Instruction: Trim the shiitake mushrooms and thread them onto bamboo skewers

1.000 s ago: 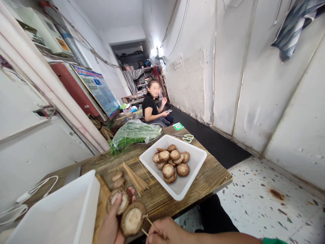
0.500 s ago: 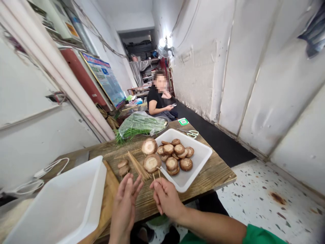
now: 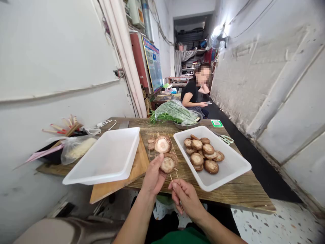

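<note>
Two large brown mushrooms sit one above the other on a pair of bamboo skewers [image 3: 174,176], pale gills facing me. My left hand [image 3: 153,176] has its thumb and fingers closed round the edge of the lower mushroom [image 3: 167,165]. Above it is the upper mushroom [image 3: 162,144], which no finger touches. Below them, my right hand [image 3: 185,196] pinches the lower ends of both skewers. Smaller mushroom pieces [image 3: 151,144] lie on the table behind, partly hidden. At the right, a white tray [image 3: 236,165] holds several more mushrooms [image 3: 211,166].
Left on a wooden board [image 3: 138,166] stands another white tray [image 3: 99,156]. Bagged green stalks [image 3: 175,113] fill a metal bowl at the back. Scissors [image 3: 225,139] lie behind the right tray. A seated person [image 3: 190,95] holds a phone beyond the wooden table [image 3: 238,189].
My left hand has gone from open and apart to gripping the lower mushroom. The right hand still pinches the skewers. The view has swung left, bringing in more of the left side.
</note>
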The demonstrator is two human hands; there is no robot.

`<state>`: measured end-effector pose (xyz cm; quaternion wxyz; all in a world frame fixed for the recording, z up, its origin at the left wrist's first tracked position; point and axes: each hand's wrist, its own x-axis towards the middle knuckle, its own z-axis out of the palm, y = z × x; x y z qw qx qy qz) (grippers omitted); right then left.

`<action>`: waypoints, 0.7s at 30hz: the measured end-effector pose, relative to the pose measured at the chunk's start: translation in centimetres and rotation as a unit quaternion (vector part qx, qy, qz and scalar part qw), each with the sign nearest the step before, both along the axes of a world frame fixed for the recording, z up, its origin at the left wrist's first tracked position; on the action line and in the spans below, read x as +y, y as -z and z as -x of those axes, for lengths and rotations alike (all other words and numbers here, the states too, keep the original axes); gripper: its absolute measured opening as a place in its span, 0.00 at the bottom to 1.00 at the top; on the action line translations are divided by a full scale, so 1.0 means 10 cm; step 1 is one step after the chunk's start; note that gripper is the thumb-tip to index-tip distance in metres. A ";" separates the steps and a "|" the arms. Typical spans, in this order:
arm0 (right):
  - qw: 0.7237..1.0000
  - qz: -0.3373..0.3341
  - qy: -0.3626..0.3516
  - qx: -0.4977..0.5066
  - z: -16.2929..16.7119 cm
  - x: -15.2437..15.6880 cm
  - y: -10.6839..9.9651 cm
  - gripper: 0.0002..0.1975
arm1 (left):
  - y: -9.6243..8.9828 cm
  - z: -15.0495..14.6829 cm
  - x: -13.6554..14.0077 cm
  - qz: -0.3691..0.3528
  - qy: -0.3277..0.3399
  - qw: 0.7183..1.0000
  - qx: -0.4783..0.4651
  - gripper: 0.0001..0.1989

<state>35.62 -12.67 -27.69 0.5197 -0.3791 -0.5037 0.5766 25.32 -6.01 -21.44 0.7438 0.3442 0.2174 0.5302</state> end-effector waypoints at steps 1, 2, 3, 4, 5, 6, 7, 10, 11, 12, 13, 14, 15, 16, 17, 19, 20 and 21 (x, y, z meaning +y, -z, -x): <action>1.000 0.001 -0.006 -0.009 0.00 0.00 0.01 0.18 | 0.00 0.01 0.00 -0.003 0.007 1.000 -0.005 0.13; 1.000 0.000 -0.010 -0.017 0.00 0.00 0.01 0.18 | 0.00 0.03 -0.01 -0.009 0.012 1.000 -0.009 0.13; 1.000 -0.003 -0.011 -0.024 0.01 -0.01 0.02 0.18 | 0.00 0.04 -0.01 -0.017 0.015 1.000 -0.013 0.13; 0.999 -0.006 -0.012 -0.029 0.01 -0.01 0.01 0.18 | 0.00 0.05 -0.01 -0.022 0.013 1.000 -0.015 0.12; 0.999 -0.008 -0.011 -0.032 0.02 -0.01 0.01 0.18 | 0.00 0.05 -0.01 -0.024 0.010 1.000 -0.015 0.12; 0.999 -0.009 -0.010 -0.034 0.02 -0.01 0.00 0.18 | 0.01 0.06 -0.01 -0.022 0.004 1.000 -0.013 0.12; 0.999 -0.009 -0.010 -0.035 0.03 -0.01 0.00 0.18 | 0.02 0.07 0.00 -0.017 -0.006 1.000 -0.009 0.12; 0.999 -0.009 -0.008 -0.038 0.05 -0.01 -0.01 0.19 | 0.05 0.09 0.03 0.000 -0.027 1.000 0.002 0.13; 0.999 -0.010 -0.006 -0.039 0.06 -0.02 -0.02 0.19 | 0.06 0.09 0.04 0.003 -0.026 1.000 0.002 0.13; 0.999 -0.011 -0.005 -0.042 0.07 -0.02 -0.02 0.20 | 0.06 0.10 0.05 0.005 -0.022 1.000 0.001 0.13; 0.999 -0.012 -0.004 -0.044 0.07 -0.03 -0.03 0.20 | 0.07 0.11 0.05 0.006 -0.018 1.000 -0.002 0.13; 0.999 -0.011 -0.002 -0.045 0.08 -0.03 -0.03 0.20 | 0.07 0.11 0.06 0.009 -0.015 1.000 -0.005 0.14; 0.999 -0.011 -0.001 -0.046 0.08 -0.04 -0.03 0.21 | 0.06 0.12 0.06 0.012 -0.015 1.000 -0.009 0.15; 0.999 -0.011 0.001 -0.050 0.08 -0.05 -0.04 0.21 | 0.05 0.13 0.06 0.016 -0.017 1.000 -0.013 0.16; 0.998 -0.017 0.006 -0.058 0.08 -0.05 -0.03 0.22 | 0.04 0.13 0.06 0.020 -0.020 0.999 -0.016 0.17; 0.994 -0.046 0.032 -0.092 0.07 -0.06 -0.02 0.21 | 0.02 0.15 0.07 0.030 -0.030 0.999 -0.018 0.18; 0.990 -0.067 0.049 -0.116 0.06 -0.06 -0.01 0.21 | 0.01 0.15 0.08 0.035 -0.035 0.999 -0.019 0.18; 0.984 -0.090 0.065 -0.142 0.06 -0.07 0.01 0.20 | -0.01 0.16 0.09 0.038 -0.041 0.998 -0.022 0.19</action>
